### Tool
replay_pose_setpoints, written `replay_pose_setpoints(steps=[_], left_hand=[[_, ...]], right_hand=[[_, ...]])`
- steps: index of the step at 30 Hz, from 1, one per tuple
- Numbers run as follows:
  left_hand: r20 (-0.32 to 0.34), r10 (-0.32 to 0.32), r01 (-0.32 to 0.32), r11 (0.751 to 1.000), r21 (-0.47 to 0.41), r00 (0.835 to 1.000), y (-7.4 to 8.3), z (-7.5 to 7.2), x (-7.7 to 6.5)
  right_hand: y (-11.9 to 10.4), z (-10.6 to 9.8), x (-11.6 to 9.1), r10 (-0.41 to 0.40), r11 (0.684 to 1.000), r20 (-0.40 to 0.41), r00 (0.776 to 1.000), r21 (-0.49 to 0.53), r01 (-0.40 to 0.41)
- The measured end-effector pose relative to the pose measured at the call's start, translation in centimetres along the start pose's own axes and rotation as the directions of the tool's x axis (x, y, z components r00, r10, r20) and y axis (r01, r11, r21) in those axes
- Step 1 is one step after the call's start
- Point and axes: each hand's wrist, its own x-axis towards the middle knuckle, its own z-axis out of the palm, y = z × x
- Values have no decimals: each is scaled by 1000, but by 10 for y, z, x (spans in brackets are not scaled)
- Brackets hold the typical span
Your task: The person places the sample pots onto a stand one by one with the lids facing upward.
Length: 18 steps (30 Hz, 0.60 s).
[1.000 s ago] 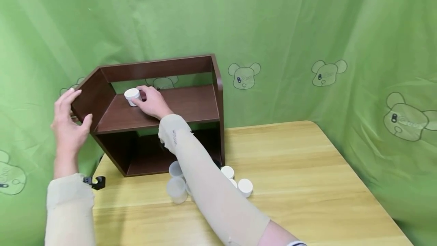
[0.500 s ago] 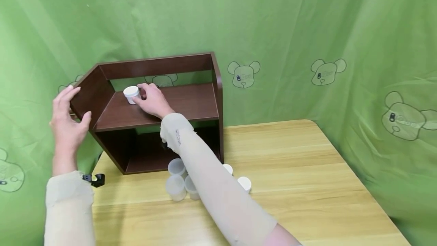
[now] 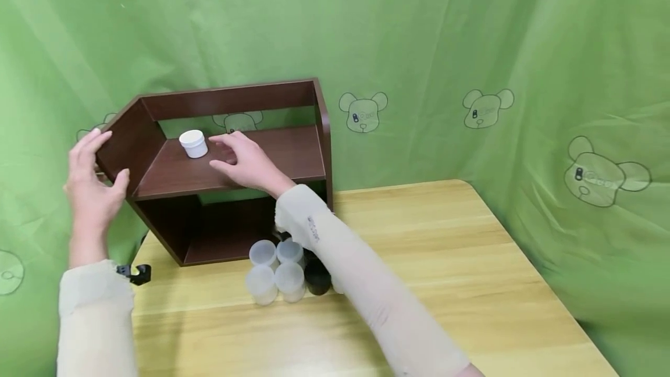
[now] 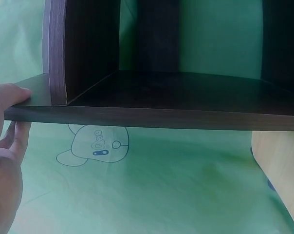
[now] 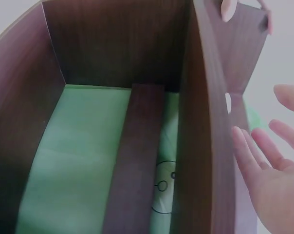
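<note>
A small white lidded jar (image 3: pixel 193 144) stands upright on the upper board of a dark brown shelf (image 3: pixel 285 147), towards its left end. Just to the right of the jar, apart from it, is my right hand (image 3: pixel 248 162). Its thumb and fingers are spread, with nothing between them; the right wrist view also shows this hand (image 5: pixel 273 180) beside the shelf board. My left hand (image 3: pixel 94 191) holds the edge of the shelf's left side panel (image 3: pixel 128 144). In the left wrist view, the thumb and fingers of that hand (image 4: pixel 6 146) lie on opposite faces of the panel.
Several translucent cups (image 3: pixel 262 284) stand close together on the wooden table (image 3: pixel 429 249), in front of the shelf. A black container (image 3: pixel 317 278) stands next to them, partly under my right forearm. Green curtain (image 3: pixel 419 34) hangs behind and at both sides.
My right hand has let go of the white jar and drawn back to the right, its fingers opening. The jar stays on the shelf. My left hand keeps its hold; the head view shifted slightly.
</note>
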Motion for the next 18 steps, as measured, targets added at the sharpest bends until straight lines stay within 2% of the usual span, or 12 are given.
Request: replay_pose_setpoints(steps=[9, 12, 18], left_hand=[[1, -1, 1, 1000, -11, 1000, -1, 1, 0], [1, -15, 15, 1000, -7, 1000, -1, -1, -1], [-1, -2, 2, 1000, 12, 1000, 0, -2, 0]], right_hand=[[0, -22, -62, -90, 996, 69, 994, 21, 89], [3, -28, -82, -95, 995, 86, 992, 7, 95], [12, -42, -121, -102, 995, 88, 991, -2, 102]])
